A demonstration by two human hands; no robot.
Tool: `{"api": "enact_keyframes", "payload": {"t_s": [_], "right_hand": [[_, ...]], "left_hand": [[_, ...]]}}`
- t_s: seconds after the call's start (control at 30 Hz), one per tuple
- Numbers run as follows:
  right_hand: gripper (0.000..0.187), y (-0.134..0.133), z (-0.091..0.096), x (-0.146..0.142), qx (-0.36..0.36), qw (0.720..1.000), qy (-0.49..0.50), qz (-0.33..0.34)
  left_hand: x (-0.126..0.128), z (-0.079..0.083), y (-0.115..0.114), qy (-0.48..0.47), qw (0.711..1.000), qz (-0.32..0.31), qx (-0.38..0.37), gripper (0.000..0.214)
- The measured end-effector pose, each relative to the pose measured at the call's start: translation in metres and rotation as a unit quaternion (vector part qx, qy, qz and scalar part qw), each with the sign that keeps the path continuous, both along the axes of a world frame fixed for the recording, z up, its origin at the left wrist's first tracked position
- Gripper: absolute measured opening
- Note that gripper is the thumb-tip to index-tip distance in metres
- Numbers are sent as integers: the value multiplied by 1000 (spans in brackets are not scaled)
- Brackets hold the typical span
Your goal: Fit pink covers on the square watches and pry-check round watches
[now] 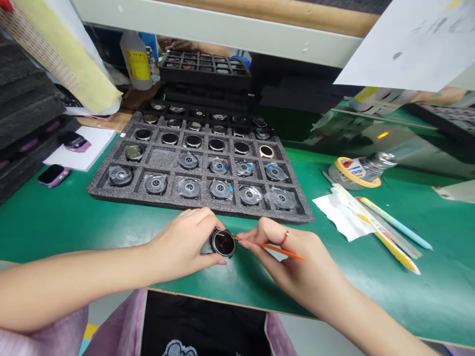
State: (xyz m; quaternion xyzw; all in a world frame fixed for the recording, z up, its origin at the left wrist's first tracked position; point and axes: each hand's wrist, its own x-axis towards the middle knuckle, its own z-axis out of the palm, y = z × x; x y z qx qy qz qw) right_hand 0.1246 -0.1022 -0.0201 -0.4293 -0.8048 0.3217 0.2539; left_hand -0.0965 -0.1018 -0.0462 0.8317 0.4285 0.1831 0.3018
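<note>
My left hand grips a round black watch case low over the green bench, thumb on its near side and fingers on its far side. The dark glass face is turned up. In my right hand a thin orange stick is pinched like a pen, its tip at the right edge of the watch face. Just beyond both hands lies a grey foam tray with watch cases in its compartments. Those in the nearest row, such as one watch case, lie back up under clear film.
Right of the tray are a glass bottle with a yellow tape roll, a white tissue and several pens. Two pink watches lie at the left by a paper pad. Stacked dark foam stands far left.
</note>
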Motion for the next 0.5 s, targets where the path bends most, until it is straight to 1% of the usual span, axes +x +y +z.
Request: {"api": "enact_keyframes", "payload": {"t_s": [0.17, 0.3, 0.37, 0.43, 0.5], "right_hand": [[21, 3, 2, 0, 12, 999, 39, 17], [20, 3, 4, 1, -10, 1000, -1, 20], [20, 3, 4, 0, 0, 1000, 1, 16], [20, 3, 2, -1, 19, 999, 24, 10], [21, 3, 0, -1, 20, 999, 35, 10]], "left_hand": [[0, -1, -1, 0, 1000, 3, 12, 41], [1, -1, 0, -5, 1000, 1, 12, 41], [0, 0, 0, -1, 1000, -2, 16, 42], [0, 0, 0, 6, 1000, -2, 21, 43], [0, 0, 0, 8, 1000, 0, 23, 43]]}}
